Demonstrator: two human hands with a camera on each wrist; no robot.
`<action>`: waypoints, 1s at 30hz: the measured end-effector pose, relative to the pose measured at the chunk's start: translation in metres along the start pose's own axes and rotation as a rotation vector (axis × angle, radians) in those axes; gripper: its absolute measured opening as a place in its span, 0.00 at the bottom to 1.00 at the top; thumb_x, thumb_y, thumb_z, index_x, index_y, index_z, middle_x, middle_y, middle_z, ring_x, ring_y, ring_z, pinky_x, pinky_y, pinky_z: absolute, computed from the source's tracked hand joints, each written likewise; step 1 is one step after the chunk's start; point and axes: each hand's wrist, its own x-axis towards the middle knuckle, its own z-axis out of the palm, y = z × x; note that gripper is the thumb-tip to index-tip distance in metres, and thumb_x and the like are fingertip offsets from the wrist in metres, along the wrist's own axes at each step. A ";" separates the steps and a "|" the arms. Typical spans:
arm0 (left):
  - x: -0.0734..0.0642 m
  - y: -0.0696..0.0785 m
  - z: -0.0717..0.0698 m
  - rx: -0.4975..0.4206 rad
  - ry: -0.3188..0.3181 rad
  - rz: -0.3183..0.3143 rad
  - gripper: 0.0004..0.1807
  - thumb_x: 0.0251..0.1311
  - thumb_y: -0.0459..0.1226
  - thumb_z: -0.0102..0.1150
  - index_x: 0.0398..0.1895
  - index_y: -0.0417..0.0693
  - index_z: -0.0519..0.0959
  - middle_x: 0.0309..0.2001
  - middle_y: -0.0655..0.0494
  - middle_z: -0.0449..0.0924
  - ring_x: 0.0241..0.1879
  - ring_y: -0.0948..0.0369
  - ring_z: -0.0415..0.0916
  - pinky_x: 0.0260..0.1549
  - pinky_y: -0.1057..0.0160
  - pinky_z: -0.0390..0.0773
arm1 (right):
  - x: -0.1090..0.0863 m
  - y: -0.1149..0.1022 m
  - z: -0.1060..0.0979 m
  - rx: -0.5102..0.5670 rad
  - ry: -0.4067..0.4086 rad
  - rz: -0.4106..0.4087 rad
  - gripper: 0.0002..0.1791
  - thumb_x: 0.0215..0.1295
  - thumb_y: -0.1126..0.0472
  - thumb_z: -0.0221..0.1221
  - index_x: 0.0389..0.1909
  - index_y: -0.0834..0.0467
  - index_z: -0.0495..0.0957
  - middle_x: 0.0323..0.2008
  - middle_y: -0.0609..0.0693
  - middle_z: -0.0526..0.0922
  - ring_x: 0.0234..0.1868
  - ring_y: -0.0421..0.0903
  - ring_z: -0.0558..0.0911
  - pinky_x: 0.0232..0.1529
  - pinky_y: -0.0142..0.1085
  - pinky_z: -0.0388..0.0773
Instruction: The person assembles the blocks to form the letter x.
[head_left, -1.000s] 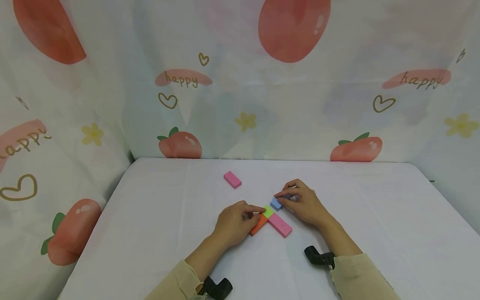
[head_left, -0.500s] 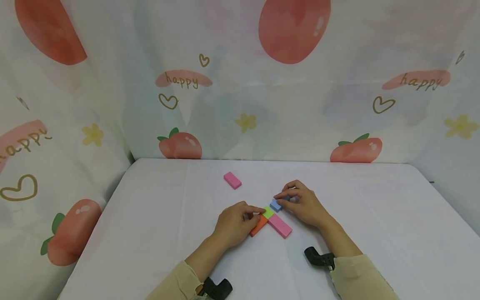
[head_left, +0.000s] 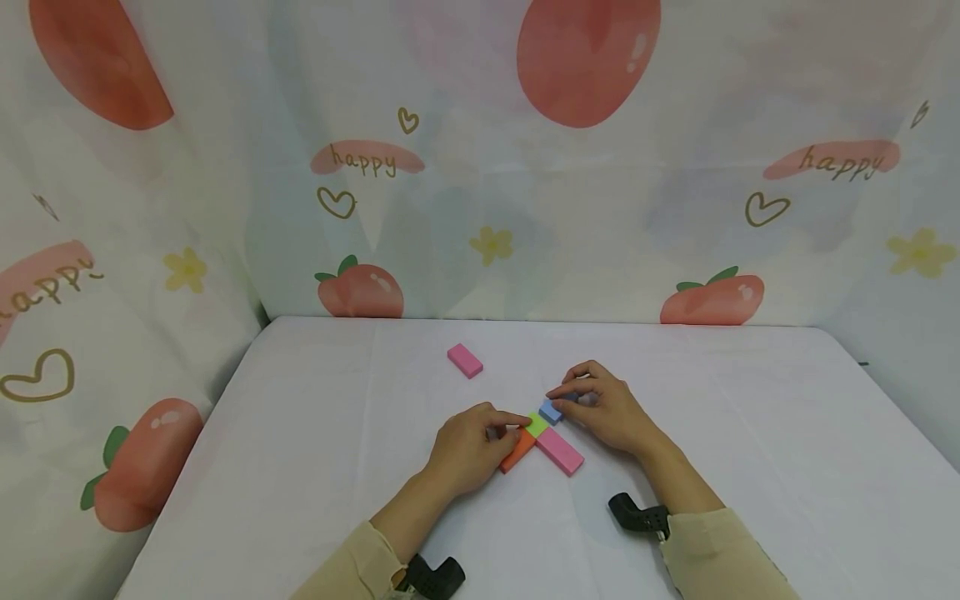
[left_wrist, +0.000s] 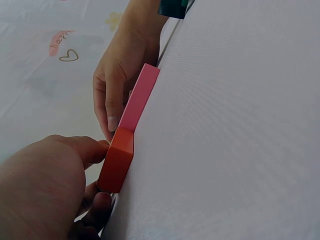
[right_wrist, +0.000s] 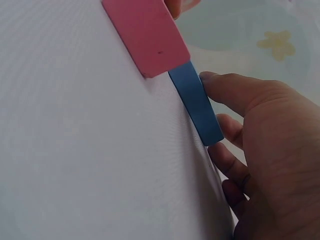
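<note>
My left hand [head_left: 468, 446] grips the orange block [left_wrist: 117, 160] from its left side, thumb against it and index fingertip reaching the green block [head_left: 537, 425]. Between the thumb and fingers of my right hand [head_left: 607, 408] is the blue block [right_wrist: 197, 102], lying on the table just beyond the green one, partly covered by the fingers. A long pink block [head_left: 560, 452] runs from the green block toward the front right, one end against the green and orange corner. In the right wrist view, the pink block's end overlaps the blue block.
Another pink block [head_left: 465, 361] lies alone farther back, left of the group. The white-covered table [head_left: 315, 400] meets a printed cloth backdrop [head_left: 600, 233] at its back edge. Black wrist devices [head_left: 639, 512] sit on both forearms, near the sleeves.
</note>
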 end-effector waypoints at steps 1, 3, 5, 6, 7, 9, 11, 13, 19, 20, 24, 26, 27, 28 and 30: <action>0.000 0.000 0.000 -0.001 0.000 0.000 0.12 0.68 0.45 0.66 0.51 0.71 0.89 0.29 0.68 0.74 0.27 0.68 0.69 0.26 0.67 0.67 | 0.000 0.000 0.000 -0.002 0.000 -0.002 0.08 0.67 0.59 0.69 0.45 0.46 0.91 0.51 0.48 0.77 0.57 0.50 0.77 0.57 0.50 0.72; 0.000 0.000 0.000 -0.001 -0.001 -0.002 0.12 0.68 0.45 0.66 0.51 0.71 0.89 0.29 0.68 0.74 0.27 0.68 0.69 0.26 0.67 0.67 | 0.000 0.000 0.000 -0.007 -0.001 -0.007 0.08 0.67 0.58 0.69 0.45 0.46 0.91 0.51 0.47 0.77 0.56 0.49 0.77 0.56 0.48 0.72; 0.000 0.000 0.000 -0.001 -0.002 -0.005 0.12 0.68 0.45 0.66 0.51 0.71 0.89 0.29 0.68 0.74 0.27 0.68 0.69 0.26 0.67 0.67 | -0.001 0.000 0.000 -0.009 -0.003 -0.013 0.08 0.67 0.58 0.69 0.45 0.46 0.91 0.51 0.47 0.77 0.56 0.49 0.77 0.55 0.46 0.72; 0.000 0.000 0.000 -0.001 -0.003 -0.006 0.12 0.68 0.45 0.66 0.51 0.71 0.89 0.29 0.68 0.74 0.27 0.68 0.69 0.26 0.67 0.67 | -0.001 0.000 0.000 -0.012 -0.003 -0.016 0.08 0.67 0.58 0.69 0.45 0.46 0.91 0.51 0.47 0.77 0.55 0.49 0.77 0.54 0.45 0.72; 0.001 0.000 0.000 0.000 -0.003 -0.007 0.12 0.68 0.45 0.66 0.51 0.72 0.89 0.29 0.68 0.74 0.27 0.68 0.70 0.26 0.67 0.67 | -0.001 0.000 0.001 -0.015 -0.005 -0.019 0.08 0.67 0.58 0.69 0.45 0.46 0.91 0.51 0.47 0.77 0.55 0.48 0.77 0.54 0.45 0.72; 0.001 0.001 0.000 0.003 -0.004 -0.007 0.12 0.68 0.45 0.65 0.51 0.72 0.89 0.29 0.69 0.74 0.27 0.68 0.70 0.26 0.67 0.68 | 0.000 -0.001 0.000 -0.012 -0.010 -0.020 0.08 0.67 0.58 0.69 0.45 0.46 0.91 0.51 0.46 0.77 0.55 0.48 0.77 0.54 0.45 0.72; 0.001 0.001 0.000 0.004 -0.003 -0.004 0.12 0.68 0.45 0.65 0.51 0.72 0.89 0.29 0.68 0.74 0.27 0.68 0.70 0.26 0.67 0.68 | 0.000 -0.002 0.000 -0.009 -0.017 -0.018 0.08 0.66 0.58 0.69 0.45 0.46 0.91 0.51 0.46 0.77 0.55 0.47 0.77 0.54 0.45 0.72; 0.001 0.001 0.000 0.005 -0.003 0.000 0.12 0.68 0.45 0.66 0.51 0.71 0.89 0.29 0.68 0.74 0.27 0.68 0.70 0.26 0.67 0.68 | 0.000 -0.003 0.000 -0.009 -0.023 -0.015 0.09 0.66 0.58 0.69 0.45 0.45 0.91 0.51 0.45 0.77 0.55 0.46 0.76 0.55 0.45 0.71; 0.001 0.003 -0.002 0.012 -0.006 -0.004 0.12 0.68 0.45 0.65 0.51 0.71 0.89 0.29 0.69 0.74 0.26 0.68 0.69 0.25 0.67 0.67 | 0.001 -0.002 0.001 -0.012 -0.021 -0.022 0.08 0.66 0.58 0.70 0.44 0.44 0.91 0.50 0.46 0.77 0.54 0.47 0.77 0.53 0.45 0.71; 0.001 0.004 -0.003 0.014 -0.007 -0.007 0.12 0.68 0.45 0.65 0.51 0.71 0.89 0.29 0.69 0.75 0.26 0.68 0.69 0.25 0.67 0.66 | 0.001 -0.002 0.001 -0.010 -0.019 -0.025 0.08 0.66 0.58 0.70 0.44 0.45 0.91 0.50 0.46 0.77 0.54 0.47 0.77 0.53 0.45 0.71; 0.001 0.004 -0.003 0.017 -0.012 -0.013 0.12 0.67 0.45 0.66 0.51 0.71 0.89 0.29 0.68 0.74 0.26 0.68 0.69 0.25 0.67 0.66 | 0.001 -0.003 0.001 -0.009 -0.015 -0.033 0.08 0.66 0.58 0.70 0.44 0.45 0.91 0.50 0.47 0.77 0.53 0.47 0.77 0.52 0.44 0.71; 0.001 0.004 -0.003 0.016 -0.014 -0.014 0.12 0.67 0.45 0.66 0.50 0.71 0.89 0.28 0.68 0.74 0.26 0.68 0.69 0.25 0.67 0.66 | 0.001 -0.003 0.002 -0.010 -0.015 -0.029 0.09 0.65 0.58 0.70 0.44 0.45 0.91 0.50 0.46 0.77 0.52 0.46 0.77 0.52 0.43 0.71; 0.001 0.004 -0.003 0.015 -0.016 -0.015 0.12 0.67 0.45 0.66 0.50 0.71 0.89 0.28 0.68 0.74 0.26 0.68 0.69 0.25 0.67 0.66 | 0.000 -0.004 0.002 -0.009 -0.017 -0.026 0.09 0.65 0.59 0.71 0.44 0.45 0.91 0.50 0.46 0.77 0.52 0.45 0.77 0.52 0.42 0.72; 0.001 0.004 -0.002 0.013 -0.017 -0.016 0.12 0.67 0.45 0.66 0.50 0.71 0.89 0.28 0.68 0.74 0.26 0.68 0.69 0.25 0.67 0.66 | 0.000 -0.004 0.002 -0.010 -0.018 -0.022 0.09 0.65 0.59 0.71 0.45 0.45 0.91 0.50 0.46 0.77 0.52 0.45 0.77 0.52 0.42 0.72; 0.000 0.003 -0.002 0.007 -0.020 -0.019 0.12 0.67 0.44 0.66 0.50 0.71 0.89 0.27 0.67 0.74 0.25 0.68 0.69 0.25 0.67 0.66 | 0.000 -0.004 0.002 -0.011 -0.019 -0.017 0.09 0.65 0.58 0.71 0.45 0.45 0.91 0.50 0.45 0.77 0.52 0.44 0.77 0.52 0.41 0.72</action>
